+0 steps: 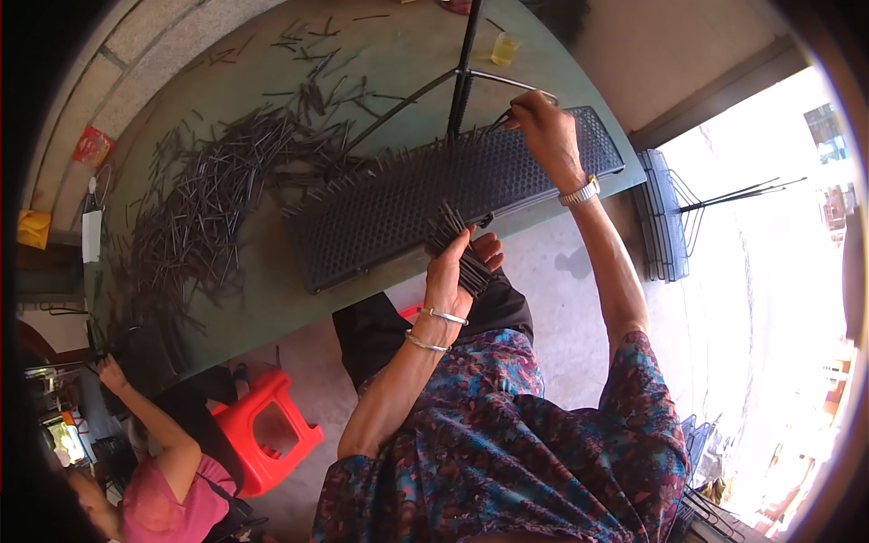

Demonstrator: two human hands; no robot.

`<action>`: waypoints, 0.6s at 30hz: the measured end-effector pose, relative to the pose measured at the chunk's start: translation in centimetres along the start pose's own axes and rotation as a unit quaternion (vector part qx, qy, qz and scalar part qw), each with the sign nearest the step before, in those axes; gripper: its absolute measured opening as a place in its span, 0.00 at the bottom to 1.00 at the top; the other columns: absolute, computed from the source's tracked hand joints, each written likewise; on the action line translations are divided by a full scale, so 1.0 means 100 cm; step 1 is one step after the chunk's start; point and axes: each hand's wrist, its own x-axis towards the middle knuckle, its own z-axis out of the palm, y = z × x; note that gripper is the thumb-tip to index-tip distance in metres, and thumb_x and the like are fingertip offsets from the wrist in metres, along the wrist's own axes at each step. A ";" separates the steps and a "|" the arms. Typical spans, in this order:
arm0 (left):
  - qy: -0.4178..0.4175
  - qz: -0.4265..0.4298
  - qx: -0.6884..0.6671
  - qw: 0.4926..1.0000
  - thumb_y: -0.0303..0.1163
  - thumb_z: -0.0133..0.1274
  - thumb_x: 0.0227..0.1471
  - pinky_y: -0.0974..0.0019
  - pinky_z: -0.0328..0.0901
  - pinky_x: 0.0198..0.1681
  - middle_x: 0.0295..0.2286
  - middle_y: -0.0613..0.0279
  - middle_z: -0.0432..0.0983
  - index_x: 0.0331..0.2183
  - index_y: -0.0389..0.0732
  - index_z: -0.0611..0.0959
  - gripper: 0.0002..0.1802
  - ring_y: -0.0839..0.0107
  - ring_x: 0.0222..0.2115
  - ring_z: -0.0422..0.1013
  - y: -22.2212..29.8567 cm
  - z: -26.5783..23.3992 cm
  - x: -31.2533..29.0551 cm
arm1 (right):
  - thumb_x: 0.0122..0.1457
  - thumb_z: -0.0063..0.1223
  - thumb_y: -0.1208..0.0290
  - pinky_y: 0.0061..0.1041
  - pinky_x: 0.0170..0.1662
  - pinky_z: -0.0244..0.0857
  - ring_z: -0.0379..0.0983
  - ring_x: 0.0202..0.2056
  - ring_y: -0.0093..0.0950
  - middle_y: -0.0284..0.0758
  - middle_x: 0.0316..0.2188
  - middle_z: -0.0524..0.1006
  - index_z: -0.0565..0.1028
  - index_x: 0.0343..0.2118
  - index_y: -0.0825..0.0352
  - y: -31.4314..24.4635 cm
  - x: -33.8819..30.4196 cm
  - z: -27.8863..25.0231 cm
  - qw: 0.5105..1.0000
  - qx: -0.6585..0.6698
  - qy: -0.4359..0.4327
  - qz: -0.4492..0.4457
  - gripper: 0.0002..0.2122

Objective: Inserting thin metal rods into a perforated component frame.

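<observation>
A long dark board full of small holes (380, 217) lies slanting along the near edge of the green table. Thin dark sticks stand up in a row along its far side. My left hand (445, 271) is closed round a bundle of short dark sticks (472, 270), just off the board's near edge. Over the far right part of the board, my right hand (549, 136) is bent down with its fingertips pinched. What looks like a thin dark stick (501, 119) shows at those fingertips; its lower end cannot be made out clearly.
A loose heap of dark sticks (213, 181) spreads over the left of the table (262, 330). Behind the board stands a black pole with splayed legs (460, 86), near a cup of yellow liquid (505, 49). Another person (176, 493) sits lower left by a red stool (272, 434).
</observation>
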 end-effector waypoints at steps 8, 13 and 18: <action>0.005 0.003 0.006 1.000 0.33 0.46 0.59 0.52 0.71 0.44 0.33 0.49 0.76 0.40 0.38 0.74 0.10 0.59 0.35 0.75 0.001 -0.003 -0.003 | 0.60 0.46 0.73 0.24 0.34 0.69 0.79 0.30 0.29 0.38 0.25 0.79 0.73 0.36 0.70 0.005 0.003 0.003 0.998 -0.034 -0.039 -0.017 0.06; 0.009 0.001 0.030 1.000 0.35 0.48 0.59 0.58 0.72 0.36 0.27 0.59 0.75 0.40 0.40 0.75 0.10 0.68 0.28 0.73 0.002 -0.004 -0.006 | 0.56 0.49 0.74 0.31 0.33 0.68 0.77 0.28 0.37 0.41 0.24 0.78 0.74 0.34 0.68 0.022 0.009 0.015 0.995 -0.018 -0.081 -0.053 0.05; 0.003 0.021 0.059 0.998 0.37 0.49 0.58 0.67 0.68 0.25 0.25 0.63 0.74 0.41 0.41 0.76 0.12 0.75 0.23 0.70 0.003 0.002 -0.008 | 0.54 0.51 0.73 0.32 0.33 0.68 0.76 0.28 0.38 0.41 0.25 0.78 0.76 0.34 0.66 0.025 0.017 0.015 0.991 -0.033 -0.093 -0.096 0.06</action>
